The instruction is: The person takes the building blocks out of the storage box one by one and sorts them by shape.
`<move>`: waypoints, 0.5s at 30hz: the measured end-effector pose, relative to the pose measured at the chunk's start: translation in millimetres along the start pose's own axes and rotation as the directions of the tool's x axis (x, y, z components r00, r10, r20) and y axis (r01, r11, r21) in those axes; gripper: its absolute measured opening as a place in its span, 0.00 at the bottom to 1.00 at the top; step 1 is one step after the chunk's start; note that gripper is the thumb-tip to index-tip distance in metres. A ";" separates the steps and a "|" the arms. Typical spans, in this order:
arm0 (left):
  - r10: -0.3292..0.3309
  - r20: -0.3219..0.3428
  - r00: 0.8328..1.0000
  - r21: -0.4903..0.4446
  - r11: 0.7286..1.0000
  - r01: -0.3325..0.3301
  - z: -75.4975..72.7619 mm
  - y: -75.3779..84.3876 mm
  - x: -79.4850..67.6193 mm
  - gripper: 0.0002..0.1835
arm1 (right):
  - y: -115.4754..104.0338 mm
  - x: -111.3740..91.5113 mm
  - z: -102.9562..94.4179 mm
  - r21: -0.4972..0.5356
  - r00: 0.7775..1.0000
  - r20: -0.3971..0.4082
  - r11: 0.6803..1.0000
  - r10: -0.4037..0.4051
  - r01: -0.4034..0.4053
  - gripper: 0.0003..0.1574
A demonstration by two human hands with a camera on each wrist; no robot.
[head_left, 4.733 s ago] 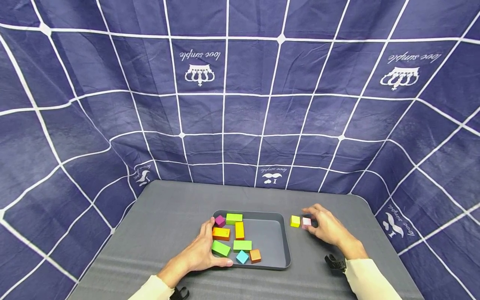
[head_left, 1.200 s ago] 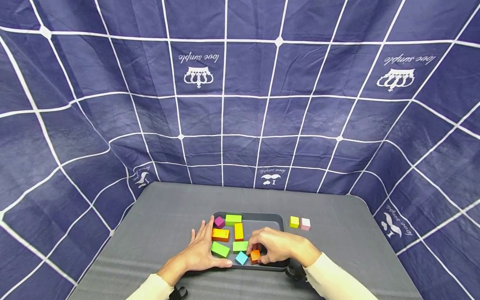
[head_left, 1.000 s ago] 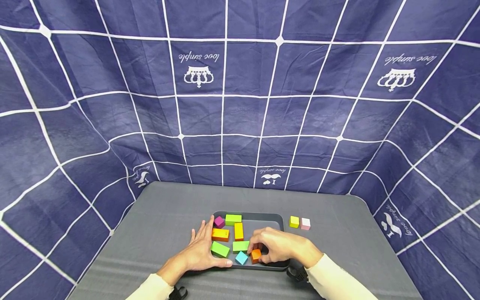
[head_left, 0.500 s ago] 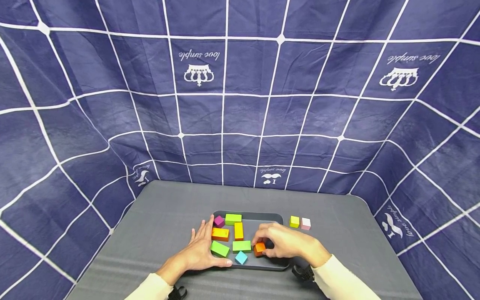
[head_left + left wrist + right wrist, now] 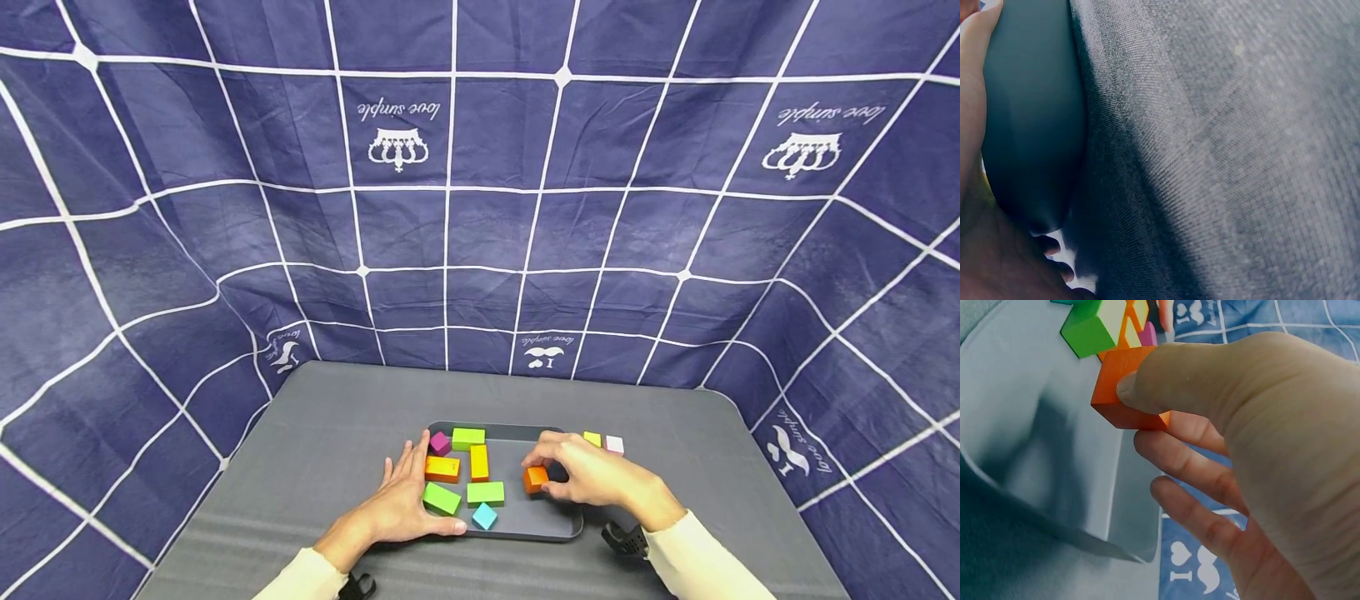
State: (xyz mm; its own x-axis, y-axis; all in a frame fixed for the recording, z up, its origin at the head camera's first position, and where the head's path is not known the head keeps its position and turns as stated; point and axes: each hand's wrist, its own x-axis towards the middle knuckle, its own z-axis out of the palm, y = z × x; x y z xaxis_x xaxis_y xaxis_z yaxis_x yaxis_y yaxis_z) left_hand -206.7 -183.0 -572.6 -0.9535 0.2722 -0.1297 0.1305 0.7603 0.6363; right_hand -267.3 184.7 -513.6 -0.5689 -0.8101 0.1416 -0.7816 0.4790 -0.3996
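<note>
- Left hand (image 5: 397,504): fingers straight and spread against the left end of the grey tray (image 5: 517,454), thumb on its near rim; it touches only the tray.
- Cyan cube (image 5: 484,517): inside the tray, by the near wall.
- Slanted green block (image 5: 442,500): beside the left hand, with a second green block (image 5: 486,494) to its right.
- Right hand (image 5: 596,471): pinches the orange cube (image 5: 536,480) between thumb and fingers, over the tray's right part.
- Orange block (image 5: 442,469) and yellow block (image 5: 479,462): further back, left half.
- Purple cube (image 5: 440,442) and third green block (image 5: 468,437): near the far wall.
- Yellow cube (image 5: 592,438) and pink cube (image 5: 614,444): side by side on the grey worktop (image 5: 360,400), right of the tray, partly hidden by the right hand.
- Blue cloth (image 5: 495,233) with white lines: behind everything.
</note>
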 end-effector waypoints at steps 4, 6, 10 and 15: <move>-0.002 0.005 1.000 -0.005 1.000 0.002 -0.4 0.6 -1.3 0.90 | 2.7 -5.0 -4.8 -0.023 1.000 -0.015 0.999 0.026 -0.026 0.24; -0.004 0.006 1.000 -0.005 1.000 0.004 -0.6 1.3 -1.4 0.90 | 4.6 -7.1 -7.3 -0.029 0.999 -0.021 0.999 0.038 -0.039 0.24; -0.013 0.004 1.000 -0.008 1.000 0.013 -0.6 2.3 -1.3 0.90 | 7.5 -9.9 -13.2 -0.019 0.997 -0.019 0.997 0.073 -0.074 0.23; -0.018 0.004 1.000 -0.013 1.000 0.019 -1.3 2.7 -1.8 0.90 | 11.4 -14.0 -19.7 -0.020 0.997 -0.055 0.998 0.055 -0.057 0.24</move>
State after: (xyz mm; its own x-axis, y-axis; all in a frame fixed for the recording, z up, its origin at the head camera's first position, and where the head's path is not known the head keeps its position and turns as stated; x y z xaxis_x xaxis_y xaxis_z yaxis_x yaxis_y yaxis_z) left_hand -204.9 -182.2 -569.6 -0.9547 0.2603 -0.1442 0.1093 0.7576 0.6435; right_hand -273.3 208.1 -502.3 -0.6246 -0.7625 0.1690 -0.7531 0.5307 -0.3888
